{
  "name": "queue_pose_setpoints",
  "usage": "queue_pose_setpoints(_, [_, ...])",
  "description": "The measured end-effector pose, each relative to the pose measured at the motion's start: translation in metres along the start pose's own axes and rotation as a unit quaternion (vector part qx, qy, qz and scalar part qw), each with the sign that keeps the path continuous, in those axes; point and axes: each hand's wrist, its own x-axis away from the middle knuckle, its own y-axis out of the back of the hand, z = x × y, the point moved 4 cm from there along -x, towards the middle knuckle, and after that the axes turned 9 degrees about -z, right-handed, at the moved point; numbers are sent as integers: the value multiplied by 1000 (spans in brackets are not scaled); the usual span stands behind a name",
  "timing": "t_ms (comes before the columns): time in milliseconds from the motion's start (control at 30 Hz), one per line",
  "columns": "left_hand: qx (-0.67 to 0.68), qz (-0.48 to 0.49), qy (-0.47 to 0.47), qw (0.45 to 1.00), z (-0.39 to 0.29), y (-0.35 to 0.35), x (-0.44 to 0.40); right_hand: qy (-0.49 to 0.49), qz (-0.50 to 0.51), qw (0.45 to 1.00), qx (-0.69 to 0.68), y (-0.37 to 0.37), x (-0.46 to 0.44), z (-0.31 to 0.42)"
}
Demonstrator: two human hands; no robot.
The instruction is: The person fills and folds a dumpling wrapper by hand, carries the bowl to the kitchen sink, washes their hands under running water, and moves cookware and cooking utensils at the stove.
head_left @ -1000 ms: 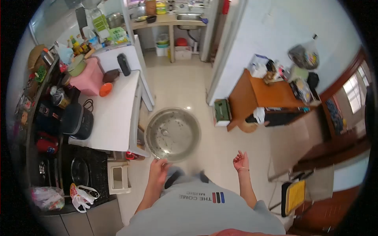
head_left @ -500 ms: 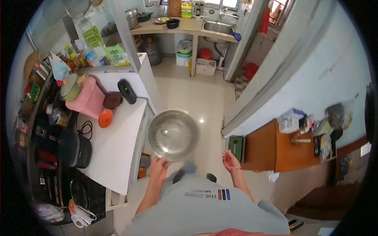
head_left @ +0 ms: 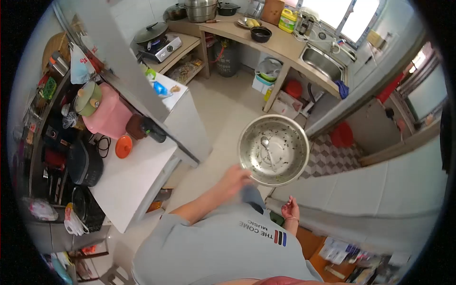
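My left hand [head_left: 234,179] grips the near-left rim of a large stainless-steel basin [head_left: 245,164], held out in front of me above the floor. Dark and green bits of food stick to the inside of the basin. A metal spoon [head_left: 269,153] lies in it, its bowl toward the far side. My right hand [head_left: 290,208] hangs below the basin's near-right side, apart from it. Its fingers are loosely bent and partly apart, and I see nothing in them. A bracelet circles that wrist.
Ahead stands a counter with a sink [head_left: 324,62], a black bowl [head_left: 261,34] and a yellow jug [head_left: 287,20]. A gas stove [head_left: 161,47] is at the far left. A white table [head_left: 135,183] flanks me on the left; a tiled wall [head_left: 361,194] is close on the right.
I have moved forward and turned, so the counter and sink appear nearer. The basin has shifted right in view with my left hand still on its rim; the spoon inside now shows clearly.
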Motion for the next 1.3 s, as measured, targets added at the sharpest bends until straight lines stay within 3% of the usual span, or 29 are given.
queue_pose_setpoints(67, [-100,-49,-114,987,-6,-8,-31,-14,23,1000,9,-35,-34,43])
queue_pose_setpoints(100, [-97,-58,-119,986,-11,-17,-40,-5,59,998,12,-59,-49,71])
queue_pose_setpoints(167, [-28,-132,-44,990,-36,-37,-57,14,84,996,-5,-115,-79,125])
queue_pose_setpoints(267, [-16,-211,-97,973,-50,-37,-99,78,131,988,-10,-175,-125,201])
queue_pose_setpoints(500, [-12,-196,-98,976,-113,-83,-229,79,146,986,13,-303,-181,291])
queue_pose_setpoints(733, [-37,-155,-93,983,-198,-140,-424,57,96,992,-51,-326,-260,326])
queue_pose_setpoints(867, [-34,-120,-69,990,-237,-183,-541,73,16,995,-62,-353,-274,368])
queue_pose_setpoints(1000, [-46,-144,-70,986,-257,-210,-628,170,-36,984,34,-419,-274,427])
queue_pose_setpoints(1133, [-28,-169,-86,981,-261,-220,-688,323,-4,900,294,-501,-295,507])
queue_pose_setpoints(1300, [4,-199,-120,973,-251,-224,-720,463,47,827,316,-632,-361,623])
